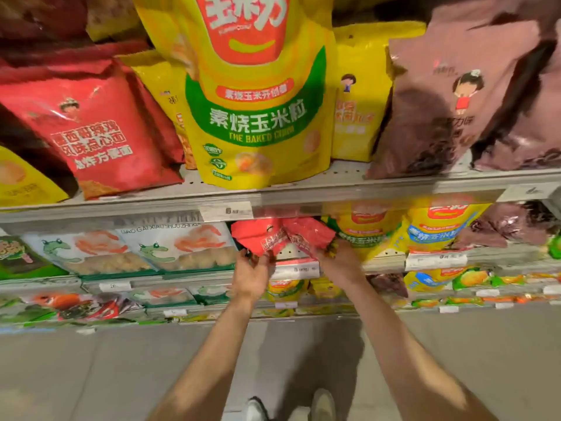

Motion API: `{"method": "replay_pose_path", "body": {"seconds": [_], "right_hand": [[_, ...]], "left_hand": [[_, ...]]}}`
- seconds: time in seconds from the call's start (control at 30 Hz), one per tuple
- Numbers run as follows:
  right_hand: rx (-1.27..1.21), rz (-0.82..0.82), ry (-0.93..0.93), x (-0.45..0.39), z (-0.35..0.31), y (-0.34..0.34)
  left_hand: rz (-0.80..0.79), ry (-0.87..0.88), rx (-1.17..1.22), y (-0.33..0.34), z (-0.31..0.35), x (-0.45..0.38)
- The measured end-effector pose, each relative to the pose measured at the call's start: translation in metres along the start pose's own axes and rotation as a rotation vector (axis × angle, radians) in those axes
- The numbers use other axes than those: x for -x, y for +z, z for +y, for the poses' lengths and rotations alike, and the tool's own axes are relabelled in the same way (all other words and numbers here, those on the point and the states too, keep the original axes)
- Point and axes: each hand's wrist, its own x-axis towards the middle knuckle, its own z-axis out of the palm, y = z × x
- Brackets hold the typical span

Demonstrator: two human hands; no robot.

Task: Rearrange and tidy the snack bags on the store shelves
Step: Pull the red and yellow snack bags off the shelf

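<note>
Step in hand, by judgement: seating two red snack bags on the second shelf down, directly under the top shelf's price rail. The left hand [252,276] grips the lower edge of the left red bag [258,237], fingers curled up around it. Just beside it, the right hand [335,259] grips the lower corner of the right red bag [308,233]; its fingertips are hidden behind the packet. The two bags touch at their inner edges and both tilt, tops leaning outward in a shallow V.

To do this well, each bag should be brought upright, bases pushed back together onto the shelf edge [299,270], faces square to the aisle, with neither crushed against the rail above. The slot is narrow: white prawn-cracker bags [182,250] stand to the left and yellow corn bags [364,229] close on the right, so sideways slack appears small.

Surface and room: grey metal shelving with price tags along each lip. On the top shelf [334,189], left to right, stand a large red bag [97,129], a large yellow baked-corn bag [258,117] overhanging the lip, and a brown bag [449,101]. Lower tiers hold mixed packets. The floor [91,375] is plain grey.
</note>
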Motion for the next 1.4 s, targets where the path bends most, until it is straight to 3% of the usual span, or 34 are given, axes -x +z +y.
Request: {"method": "replay_pose_path", "body": {"seconds": [0.17,0.33,0.57,0.8,1.23,1.4], "right_hand": [[0.009,0.060,0.052,-0.002,-0.013,0.014],[-0.030,0.104,0.037,0.002,-0.015,0.010],[-0.130,0.080,0.052,0.004,-0.006,-0.002],[-0.161,0.026,0.058,0.003,-0.009,-0.011],[-0.236,-0.009,-0.037,0.012,-0.037,-0.018],[-0.356,-0.042,0.046,0.016,-0.045,-0.023]], "left_hand": [[-0.021,-0.008,0.023,0.006,-0.002,-0.018],[0.038,0.021,-0.106,0.006,-0.014,-0.031],[0.048,0.237,-0.232,0.012,-0.011,-0.030],[0.094,0.322,-0.301,-0.002,0.003,-0.023],[0.120,0.321,-0.157,-0.059,-0.020,-0.010],[-0.022,0.142,0.019,-0.065,-0.020,-0.003]]}}
